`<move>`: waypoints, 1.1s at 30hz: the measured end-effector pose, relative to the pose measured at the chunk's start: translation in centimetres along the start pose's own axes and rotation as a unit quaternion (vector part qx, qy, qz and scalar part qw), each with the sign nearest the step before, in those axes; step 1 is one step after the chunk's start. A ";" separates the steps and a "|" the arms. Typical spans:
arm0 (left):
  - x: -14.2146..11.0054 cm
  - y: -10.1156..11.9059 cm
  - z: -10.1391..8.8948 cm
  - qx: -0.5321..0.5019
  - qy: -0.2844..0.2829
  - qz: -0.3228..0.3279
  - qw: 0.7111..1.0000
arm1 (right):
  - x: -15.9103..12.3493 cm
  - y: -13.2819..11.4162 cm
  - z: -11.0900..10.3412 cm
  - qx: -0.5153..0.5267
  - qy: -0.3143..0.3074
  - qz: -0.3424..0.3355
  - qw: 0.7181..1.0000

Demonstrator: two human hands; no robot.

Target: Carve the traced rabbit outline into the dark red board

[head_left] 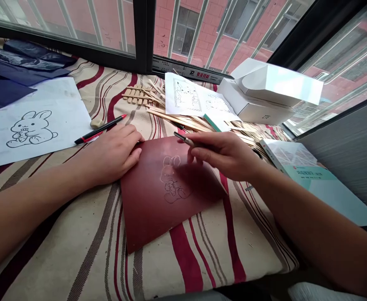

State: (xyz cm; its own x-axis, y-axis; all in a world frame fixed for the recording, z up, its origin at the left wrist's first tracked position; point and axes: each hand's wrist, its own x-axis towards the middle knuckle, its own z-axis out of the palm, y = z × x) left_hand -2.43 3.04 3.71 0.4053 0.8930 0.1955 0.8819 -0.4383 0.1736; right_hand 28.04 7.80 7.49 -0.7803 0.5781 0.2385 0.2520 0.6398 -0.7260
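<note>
The dark red sheet [152, 209] lies between the hands, left fingers [135, 155] resting flat on its upper corner; the right hand [216, 152] pinches a slim tool [185, 139] above it.

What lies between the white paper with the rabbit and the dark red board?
Head view: a black-and-red pen, partly on the paper; a small beige lump; the left hand.

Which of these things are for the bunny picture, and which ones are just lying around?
Seem part of it:
- dark red board, left hand at its edge
- slim tool in the right hand
- paper with a similar bunny

Probably just lying about:
- white box
- wooden sticks
- book
</note>
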 end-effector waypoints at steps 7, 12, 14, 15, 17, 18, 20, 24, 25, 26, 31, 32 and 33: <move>-0.1 0.0 -0.1 -0.002 0.004 0.003 1.000 | 0.4 0.5 1.2 0.057 0.003 0.145 0.988; -0.2 -0.2 0.1 0.018 0.014 0.015 1.000 | -0.1 0.0 1.5 0.015 -0.099 0.027 0.995; -0.3 -0.3 0.2 0.022 0.021 0.021 0.999 | -0.4 -0.1 1.4 -0.103 -0.043 0.042 0.993; -0.3 -0.3 0.1 0.022 0.023 0.023 0.999 | -0.5 -0.1 1.3 -0.155 0.017 0.057 0.986; -0.3 -0.2 0.0 0.020 0.020 0.022 0.999 | -0.7 0.2 1.2 -0.197 0.097 0.065 0.974; -0.3 -0.2 -0.1 0.020 0.014 0.021 0.999 | -0.8 0.3 1.1 -0.196 0.100 0.054 0.974; -0.3 0.0 -0.3 0.020 0.007 0.018 1.000 | -1.0 0.4 1.1 -0.196 0.076 0.018 0.977; -0.4 0.2 -0.6 0.028 0.005 0.011 1.000 | -1.5 0.2 0.7 -0.248 0.046 -0.027 0.967; -0.5 0.3 -0.7 0.033 0.002 0.011 0.999 | -1.6 0.2 0.4 -0.265 0.033 -0.034 0.963; -0.5 0.4 -0.8 0.039 0.000 0.010 0.999 | -1.8 0.1 0.1 -0.283 0.017 -0.043 0.958; -0.7 0.8 -1.2 0.057 0.008 0.003 0.998 | -2.5 -0.7 -0.9 -0.309 -0.071 -0.088 0.945; -0.7 0.9 -1.3 0.056 0.009 0.001 0.998 | -2.6 -1.0 -0.9 -0.305 -0.079 -0.089 0.945; -0.8 0.9 -1.3 0.055 0.011 -0.003 0.998 | -2.7 -1.2 -0.9 -0.303 -0.088 -0.088 0.945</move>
State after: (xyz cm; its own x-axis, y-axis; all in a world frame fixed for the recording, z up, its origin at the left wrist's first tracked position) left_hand -2.23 1.82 5.00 0.3961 0.8926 0.2152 0.9056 -0.4184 0.0687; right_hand 30.36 5.87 8.28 -0.9105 0.3765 0.1708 0.3493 0.9216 -0.1693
